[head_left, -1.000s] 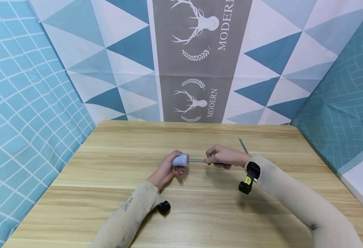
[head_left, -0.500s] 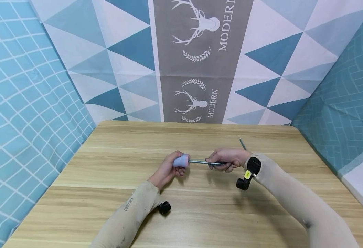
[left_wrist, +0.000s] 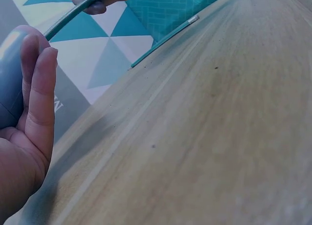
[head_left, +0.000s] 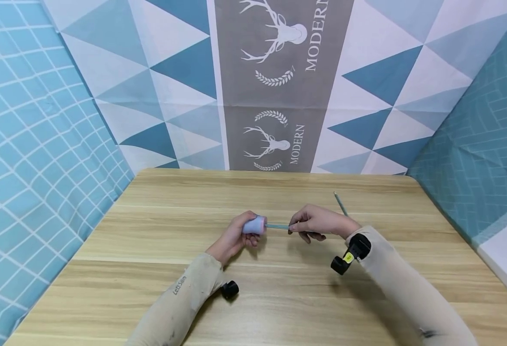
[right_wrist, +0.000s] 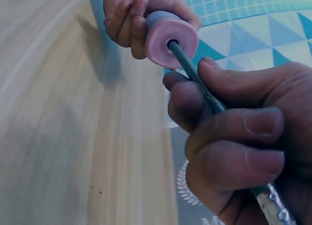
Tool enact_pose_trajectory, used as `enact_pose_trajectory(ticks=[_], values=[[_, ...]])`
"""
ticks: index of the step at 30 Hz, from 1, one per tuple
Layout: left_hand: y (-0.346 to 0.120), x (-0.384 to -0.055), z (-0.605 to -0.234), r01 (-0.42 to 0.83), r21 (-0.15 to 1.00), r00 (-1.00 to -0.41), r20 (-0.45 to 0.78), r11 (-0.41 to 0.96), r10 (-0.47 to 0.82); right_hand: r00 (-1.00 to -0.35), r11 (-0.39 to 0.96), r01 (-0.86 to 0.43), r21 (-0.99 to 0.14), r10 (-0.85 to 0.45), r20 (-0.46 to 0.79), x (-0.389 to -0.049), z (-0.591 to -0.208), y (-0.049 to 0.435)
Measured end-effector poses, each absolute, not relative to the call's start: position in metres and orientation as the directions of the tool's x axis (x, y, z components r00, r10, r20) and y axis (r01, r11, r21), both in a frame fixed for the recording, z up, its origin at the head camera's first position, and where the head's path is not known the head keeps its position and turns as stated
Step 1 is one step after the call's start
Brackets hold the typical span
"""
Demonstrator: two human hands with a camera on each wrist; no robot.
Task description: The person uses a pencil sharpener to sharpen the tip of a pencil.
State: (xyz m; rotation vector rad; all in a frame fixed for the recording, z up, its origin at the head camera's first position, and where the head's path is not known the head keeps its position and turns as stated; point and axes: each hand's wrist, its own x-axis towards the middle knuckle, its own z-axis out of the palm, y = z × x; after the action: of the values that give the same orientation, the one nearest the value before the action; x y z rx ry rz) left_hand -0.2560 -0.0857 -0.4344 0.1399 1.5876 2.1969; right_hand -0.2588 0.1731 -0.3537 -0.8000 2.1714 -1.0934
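My left hand (head_left: 236,236) grips a small light-blue pencil sharpener (head_left: 253,225), turned on its side above the table. Its pink face (right_wrist: 157,44) points toward my right hand (head_left: 315,222) and has a round hole in the middle. One end of a green pencil (right_wrist: 185,63) sits in that hole, so its tip is hidden. Thumb and fingers of my right hand pinch the pencil along its shaft. A silver band shows near the pencil's other end in the right wrist view.
A second green pencil (head_left: 340,203) lies on the wooden table (head_left: 184,192), beyond my right wrist. Patterned cloth (head_left: 184,96) hangs behind the table and along both sides. At the right edge stands a white object (head_left: 506,254).
The right hand rolled with the pencil, then rolled back so its knuckles face up again, with its forearm shifting. The left hand and sharpener have stayed almost still.
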Motion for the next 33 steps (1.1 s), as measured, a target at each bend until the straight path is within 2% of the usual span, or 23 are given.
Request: enact_pose_trajectory(ticks=[6, 13, 22, 29, 33], values=[[-0.084, -0.255, -0.435, -0.248, 0.941, -0.9, -0.135, -0.23, 0.415, -0.638, 0.492, -0.25, -0.834, -0.732, -0.24, -0.255, -0.355, 0.176], [-0.082, -0.253, -0.436, -0.224, 0.948, -0.898, -0.111, -0.225, 0.426, -0.608, 0.493, -0.182, -0.851, -0.736, -0.296, -0.252, -0.359, 0.178], [-0.078, -0.254, -0.436, -0.248, 0.941, -0.897, -0.133, -0.23, 0.421, -0.569, 0.493, -0.176, -0.852, -0.757, -0.321, -0.252, -0.361, 0.185], [-0.086, -0.26, -0.435, -0.267, 0.925, -0.924, -0.166, -0.272, 0.344, -0.594, 0.474, -0.164, -0.865, -0.748, -0.298, -0.252, -0.357, 0.203], [-0.089, -0.258, -0.432, -0.281, 0.923, -0.914, -0.173, -0.264, 0.366, -0.593, 0.457, -0.194, -0.868, -0.76, -0.267, -0.253, -0.355, 0.208]])
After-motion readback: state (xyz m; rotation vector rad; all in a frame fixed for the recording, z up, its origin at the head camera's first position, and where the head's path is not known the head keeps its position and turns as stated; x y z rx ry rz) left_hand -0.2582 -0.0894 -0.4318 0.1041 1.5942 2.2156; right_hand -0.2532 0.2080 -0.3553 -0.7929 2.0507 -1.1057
